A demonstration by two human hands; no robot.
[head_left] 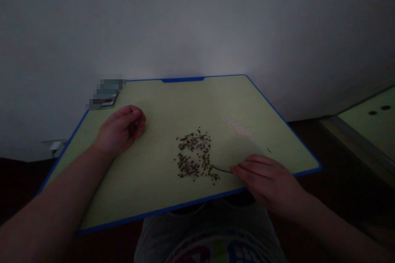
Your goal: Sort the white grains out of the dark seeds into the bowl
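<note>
Our right hand (268, 177) clamps a thin stick (221, 169), its tip at the mixed dark and pale grains (197, 159) on the bench (154, 172). Our left hand (121, 128) is curled; whether its grip is together, we cannot tell.

A grey cloth garment (210, 218), printed with a rounded red, yellow-green and blue design (219, 250), is seen at bottom centre.

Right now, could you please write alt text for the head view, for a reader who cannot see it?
A person's right hand holds a thin dark stick, its tip by mixed dark and pale grains on a blue-edged table. The left hand is loosely curled; a patch of pale grains lies beyond the right hand.
</note>
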